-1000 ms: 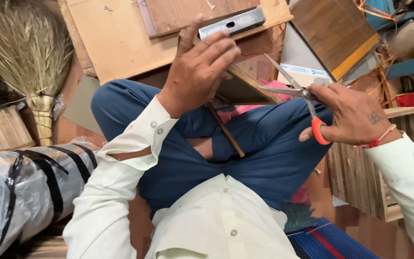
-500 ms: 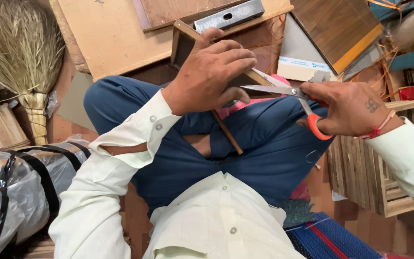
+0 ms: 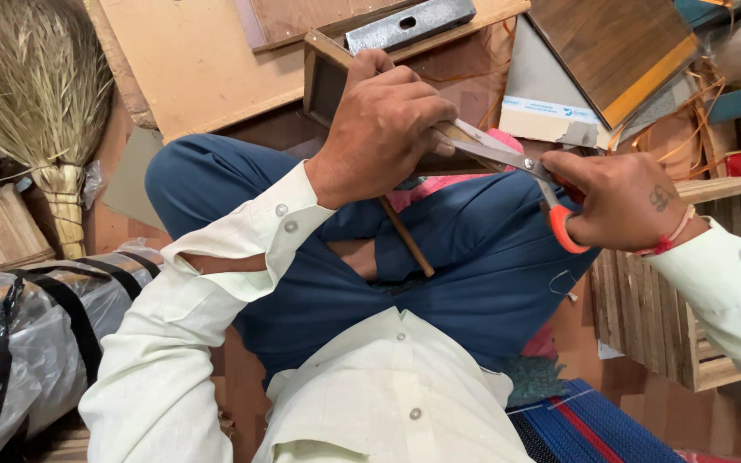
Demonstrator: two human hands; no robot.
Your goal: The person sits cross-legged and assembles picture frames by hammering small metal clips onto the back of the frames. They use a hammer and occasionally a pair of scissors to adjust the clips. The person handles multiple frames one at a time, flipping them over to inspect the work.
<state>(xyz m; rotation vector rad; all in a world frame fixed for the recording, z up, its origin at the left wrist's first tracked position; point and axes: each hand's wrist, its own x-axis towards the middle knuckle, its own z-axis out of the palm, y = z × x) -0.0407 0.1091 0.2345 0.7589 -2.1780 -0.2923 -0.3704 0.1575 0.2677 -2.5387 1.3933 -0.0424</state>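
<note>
Two hands at work over the lap of a seated person in blue trousers (image 3: pixel 490 266) and a cream shirt (image 3: pixel 388 403). Left hand (image 3: pixel 383 129) sits just above centre, fingers curled tight over a dark wooden frame piece (image 3: pixel 323 81) whose open corner sticks out toward 11 o'clock from the knuckles. Right hand (image 3: pixel 619 201), at 3 o'clock from the left, is closed through the orange loop handles of a pair of scissors (image 3: pixel 516 163). Steel blades run toward 9 o'clock and meet the wooden piece just under the left fingertips; whether the blades are parted cannot be told. A thin wooden strip (image 3: pixel 406 236) hangs from below the left hand toward 5 o'clock, across the trousers. Red thread on the right wrist.

Surroundings: straw broom (image 3: pixel 27 103) at 9 to 10 o'clock, head upward. Plastic-wrapped bundle (image 3: pixel 36 334) with black bands at 8 o'clock. Pale plywood sheet (image 3: pixel 207 60) at 12 o'clock, a grey metal bar (image 3: pixel 409 21) with a slot lying on top of it. Dark laminate board (image 3: pixel 615 47) with a yellow edge at 1 o'clock. Slatted wooden crate (image 3: pixel 653 309) at 4 o'clock, beside the right forearm.
</note>
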